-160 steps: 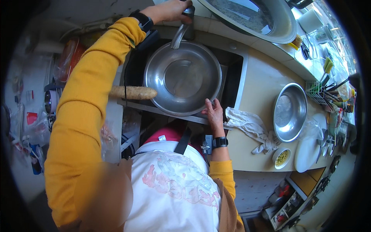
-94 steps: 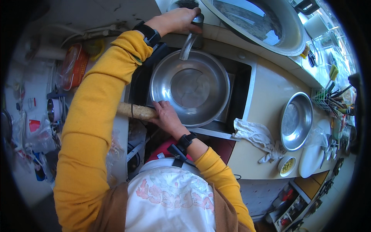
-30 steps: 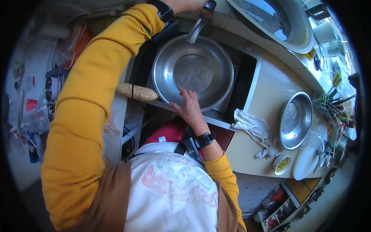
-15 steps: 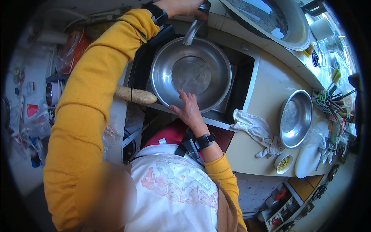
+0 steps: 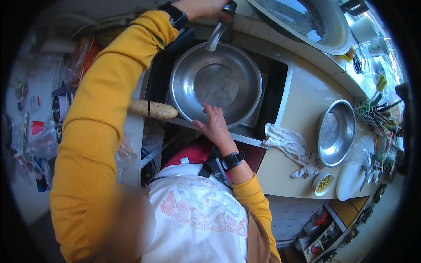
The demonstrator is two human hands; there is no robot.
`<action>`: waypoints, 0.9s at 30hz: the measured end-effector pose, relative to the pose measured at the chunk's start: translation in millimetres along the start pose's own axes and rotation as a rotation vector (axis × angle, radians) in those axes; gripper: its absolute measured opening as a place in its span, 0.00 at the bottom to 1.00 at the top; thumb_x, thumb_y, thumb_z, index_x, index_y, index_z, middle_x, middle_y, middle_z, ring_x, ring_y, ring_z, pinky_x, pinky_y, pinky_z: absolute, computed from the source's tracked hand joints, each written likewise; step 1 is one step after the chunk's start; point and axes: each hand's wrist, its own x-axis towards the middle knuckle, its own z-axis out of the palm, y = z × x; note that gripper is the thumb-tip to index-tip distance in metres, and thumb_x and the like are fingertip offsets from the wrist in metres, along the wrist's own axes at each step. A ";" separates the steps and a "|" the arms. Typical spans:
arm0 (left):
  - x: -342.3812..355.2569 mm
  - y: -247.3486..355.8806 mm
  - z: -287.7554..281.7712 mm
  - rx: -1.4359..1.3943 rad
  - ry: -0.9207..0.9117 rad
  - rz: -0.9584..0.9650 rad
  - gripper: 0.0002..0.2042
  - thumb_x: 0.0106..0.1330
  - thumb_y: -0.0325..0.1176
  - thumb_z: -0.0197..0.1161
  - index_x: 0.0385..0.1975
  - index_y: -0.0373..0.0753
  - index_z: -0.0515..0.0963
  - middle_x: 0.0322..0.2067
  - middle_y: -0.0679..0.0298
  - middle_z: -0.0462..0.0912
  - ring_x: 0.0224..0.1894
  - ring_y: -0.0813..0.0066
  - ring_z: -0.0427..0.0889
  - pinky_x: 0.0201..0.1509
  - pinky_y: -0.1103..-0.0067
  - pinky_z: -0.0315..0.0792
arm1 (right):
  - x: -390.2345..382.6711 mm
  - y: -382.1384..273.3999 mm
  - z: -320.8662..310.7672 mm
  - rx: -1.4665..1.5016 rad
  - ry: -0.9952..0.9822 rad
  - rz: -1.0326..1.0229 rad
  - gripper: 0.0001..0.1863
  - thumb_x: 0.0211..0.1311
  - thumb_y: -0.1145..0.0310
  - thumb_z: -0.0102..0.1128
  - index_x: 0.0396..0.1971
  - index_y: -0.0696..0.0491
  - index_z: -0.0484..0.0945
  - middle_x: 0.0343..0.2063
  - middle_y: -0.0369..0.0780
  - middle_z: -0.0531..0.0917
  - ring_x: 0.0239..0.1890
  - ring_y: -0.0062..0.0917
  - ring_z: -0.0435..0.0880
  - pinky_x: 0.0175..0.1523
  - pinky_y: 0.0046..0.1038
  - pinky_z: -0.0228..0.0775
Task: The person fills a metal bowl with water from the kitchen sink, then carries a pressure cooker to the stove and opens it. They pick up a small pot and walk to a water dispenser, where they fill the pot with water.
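Note:
My left hand (image 5: 212, 8) grips the handle of the metal faucet (image 5: 214, 34) at the top of the view. The spout points down over a large steel basin (image 5: 237, 79), which sits in the dark sink (image 5: 273, 83) with what looks like a shallow layer of clear liquid in its bottom. My right hand (image 5: 214, 125) is open at the basin's near rim, fingertips reaching just inside and thumb apart. Left of the basin, a long pale root vegetable (image 5: 160, 110) lies across the sink's edge, its far end hidden behind my yellow left sleeve.
On the right counter (image 5: 298, 83) are a white cloth (image 5: 285, 139), a steel bowl (image 5: 334, 131), a small bowl (image 5: 323, 184) of yellowish pieces, a white plate (image 5: 351, 182) and a utensil rack (image 5: 368, 111). A large oval pan (image 5: 333, 30) sits on the back ledge. An orange basket (image 5: 83, 59) is at left.
My right hand has moved from the root vegetable's end, three seconds ago, to the basin's near rim and has stayed there for the last second. My left hand remains on the faucet.

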 end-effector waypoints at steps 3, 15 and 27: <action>0.8 -1.2 3.4 0.028 0.026 -0.001 0.26 0.55 0.42 0.69 0.44 0.26 0.72 0.36 0.38 0.80 0.42 0.42 0.80 0.46 0.61 0.75 | -0.3 -0.2 -0.5 0.015 0.004 -0.005 0.36 0.47 0.64 0.73 0.57 0.60 0.69 0.42 0.49 0.78 0.47 0.43 0.73 0.55 0.38 0.67; -3.7 -0.1 0.9 0.016 0.000 0.005 0.23 0.55 0.40 0.68 0.43 0.27 0.72 0.37 0.40 0.80 0.44 0.44 0.80 0.46 0.62 0.74 | -2.3 1.2 0.3 0.024 -0.015 -0.001 0.35 0.49 0.64 0.73 0.57 0.59 0.70 0.39 0.47 0.78 0.45 0.41 0.73 0.54 0.38 0.68; 2.0 -7.8 8.5 0.017 0.034 -0.003 0.24 0.55 0.42 0.68 0.43 0.30 0.73 0.37 0.43 0.81 0.43 0.45 0.80 0.46 0.61 0.74 | -3.4 3.5 -0.5 0.033 -0.020 0.001 0.34 0.49 0.64 0.73 0.56 0.58 0.70 0.39 0.47 0.79 0.45 0.41 0.73 0.53 0.38 0.68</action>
